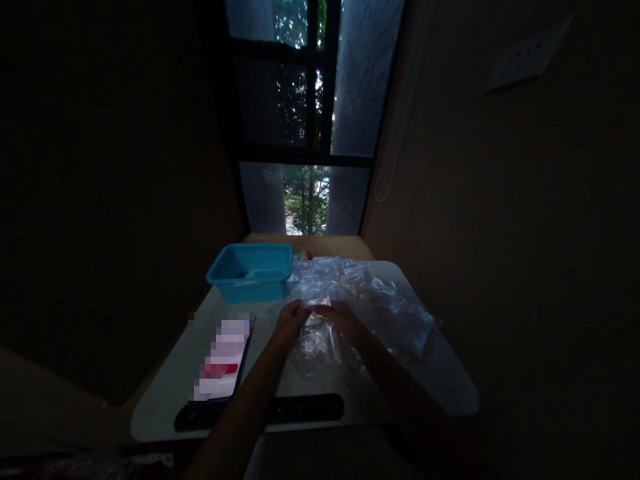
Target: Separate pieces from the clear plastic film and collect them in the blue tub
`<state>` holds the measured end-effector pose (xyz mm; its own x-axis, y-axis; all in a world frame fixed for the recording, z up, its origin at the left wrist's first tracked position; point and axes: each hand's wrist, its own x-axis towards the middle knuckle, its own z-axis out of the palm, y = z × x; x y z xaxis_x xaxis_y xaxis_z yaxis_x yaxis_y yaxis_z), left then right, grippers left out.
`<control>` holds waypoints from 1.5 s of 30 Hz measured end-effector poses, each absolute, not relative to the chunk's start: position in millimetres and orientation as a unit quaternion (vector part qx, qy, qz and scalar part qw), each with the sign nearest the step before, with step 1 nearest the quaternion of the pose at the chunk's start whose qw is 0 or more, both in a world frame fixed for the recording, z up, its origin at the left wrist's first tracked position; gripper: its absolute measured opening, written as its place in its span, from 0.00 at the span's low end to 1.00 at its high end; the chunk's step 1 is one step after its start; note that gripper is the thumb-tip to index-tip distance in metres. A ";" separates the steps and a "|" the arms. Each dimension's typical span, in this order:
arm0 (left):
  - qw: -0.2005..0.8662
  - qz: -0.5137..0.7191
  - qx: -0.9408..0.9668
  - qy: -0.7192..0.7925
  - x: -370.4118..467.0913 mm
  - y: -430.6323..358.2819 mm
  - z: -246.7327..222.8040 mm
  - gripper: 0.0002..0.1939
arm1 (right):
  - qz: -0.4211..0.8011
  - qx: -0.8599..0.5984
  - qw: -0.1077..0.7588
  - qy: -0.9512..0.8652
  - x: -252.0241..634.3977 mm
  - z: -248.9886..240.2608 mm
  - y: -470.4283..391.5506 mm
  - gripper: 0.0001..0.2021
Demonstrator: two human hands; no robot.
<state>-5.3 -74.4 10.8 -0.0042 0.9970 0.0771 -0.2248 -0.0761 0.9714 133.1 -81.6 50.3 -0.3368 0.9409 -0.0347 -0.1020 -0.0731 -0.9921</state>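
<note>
Both of my hands meet over the middle of a white table. My left hand is closed, its fingers curled on the near edge of a clear plastic bag. From the other side my right hand pinches the same bag, fingers pointing left towards the left hand. The bag hangs and crumples below the hands, shiny and see-through. Just beyond and to the right spreads a heap of clear plastic bags, touching or close to the right hand. Dim light hides the fingertips in part.
A blue plastic basin stands at the back left. Left of my arm lies a phone with a lit, blurred screen. A black slot strip runs along the near edge of the table. Walls flank both sides, with a window behind.
</note>
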 end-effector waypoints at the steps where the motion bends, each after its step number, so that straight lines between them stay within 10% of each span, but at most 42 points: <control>1: 0.535 0.573 0.461 0.416 -5.1 -74.7 11.2 0.12 | 0.616 -0.393 0.423 -0.536 132.0 51.7 -82.8 0.14; 45: 0.574 0.453 0.520 0.441 -7.5 -68.1 18.6 0.14 | 0.550 -0.452 0.424 -0.560 152.7 6.0 -59.9 0.11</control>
<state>-7.5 -68.1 18.6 0.2004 0.9791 -0.0341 -0.0613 0.0473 0.9970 152.7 -59.9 6.0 -0.2321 0.9724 -0.0222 0.0390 -0.0135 -0.9991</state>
